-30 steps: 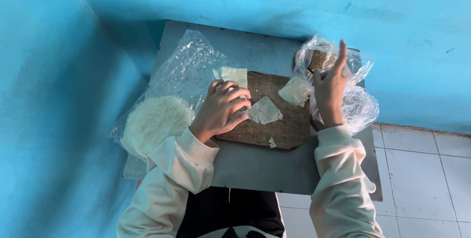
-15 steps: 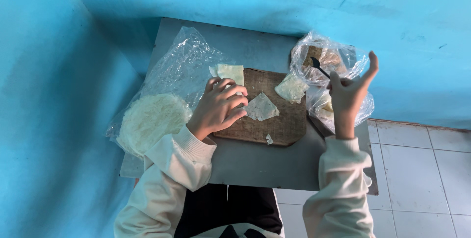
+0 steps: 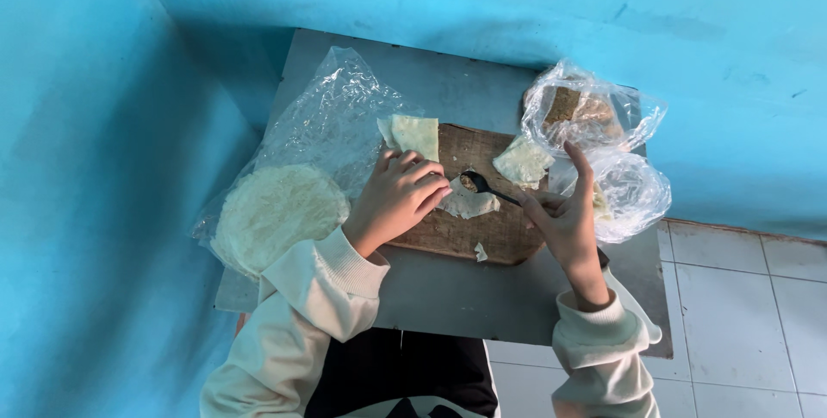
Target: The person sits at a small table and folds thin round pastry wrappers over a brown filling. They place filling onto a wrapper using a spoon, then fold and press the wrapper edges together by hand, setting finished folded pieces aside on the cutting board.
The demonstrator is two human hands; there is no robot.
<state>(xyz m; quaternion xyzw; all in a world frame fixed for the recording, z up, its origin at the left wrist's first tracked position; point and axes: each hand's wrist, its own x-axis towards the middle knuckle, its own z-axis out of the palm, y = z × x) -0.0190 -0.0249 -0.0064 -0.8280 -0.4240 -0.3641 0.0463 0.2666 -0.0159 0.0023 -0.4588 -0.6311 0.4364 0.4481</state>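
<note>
1. The left hand (image 3: 398, 200) is curled palm down, fingers bent, fingertips pressing near the bench's middle.
2. The right hand (image 3: 564, 216) is raised, index finger pointing up, its thumb-and-finger grip pinched closed.
3. Both forearms, in pale sleeves, reach in from the near edge.

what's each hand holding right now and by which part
The right hand holds a dark spoon by its handle end. The left hand pins the pale wrapper at its left edge on the wooden board.
</note>
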